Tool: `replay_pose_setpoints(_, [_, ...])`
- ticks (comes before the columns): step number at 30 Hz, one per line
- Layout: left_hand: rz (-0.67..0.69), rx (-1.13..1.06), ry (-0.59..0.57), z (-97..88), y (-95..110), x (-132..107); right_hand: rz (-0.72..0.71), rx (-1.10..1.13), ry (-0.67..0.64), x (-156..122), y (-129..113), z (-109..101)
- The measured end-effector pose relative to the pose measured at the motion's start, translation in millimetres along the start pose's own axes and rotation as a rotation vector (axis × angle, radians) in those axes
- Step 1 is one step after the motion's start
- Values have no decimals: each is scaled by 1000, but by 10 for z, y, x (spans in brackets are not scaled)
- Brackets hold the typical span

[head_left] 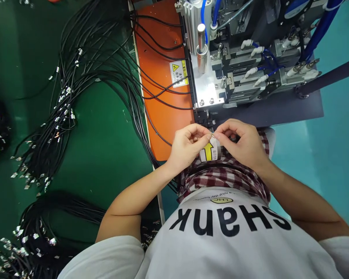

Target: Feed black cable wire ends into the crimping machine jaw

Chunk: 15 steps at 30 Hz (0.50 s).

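My left hand and my right hand meet in front of the machine, fingertips almost touching. Both are closed in a pinch. Something tiny and thin may be between the fingertips, too small to name. Just below them is a white label with a yellow arrow, partly covered by my hands. Beyond the fingers sits the machine's dark front fixture, under a bright metal plate.
An orange panel with a warning label lies left of the machine. Black cables run across it. Bundles of cables with shiny ends cover parts of the green tabletop. Blue air hoses rise at right.
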<state>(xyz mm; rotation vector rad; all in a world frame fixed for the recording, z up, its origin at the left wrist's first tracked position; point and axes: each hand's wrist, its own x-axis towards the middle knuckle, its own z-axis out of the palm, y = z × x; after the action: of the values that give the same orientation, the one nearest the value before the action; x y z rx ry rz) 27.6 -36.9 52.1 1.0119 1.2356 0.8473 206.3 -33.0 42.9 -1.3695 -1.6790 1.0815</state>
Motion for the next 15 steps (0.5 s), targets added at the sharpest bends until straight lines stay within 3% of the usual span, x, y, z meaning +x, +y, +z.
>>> replay_pose_setpoints(6, [135, 59, -63, -20, -120, -4, 190, 253, -131, -13, 149, -21])
replay_pose_setpoints(9, [159, 118, -277, -81, -145, 17, 309, 405, -234, -144, 206, -62])
replay_pose_setpoints(12, [38, 122, -500, -150, -75, 52, 368, 457, -302, -238, 209, -104])
replay_pose_setpoints(13, [12, 138, -513, -171, -42, 69, 371, 454, -298, -232, 204, -114])
replay_pose_setpoints(15, [79, 263, -424, -207, 6, 116, 366, 443, -237, -150, 208, -123])
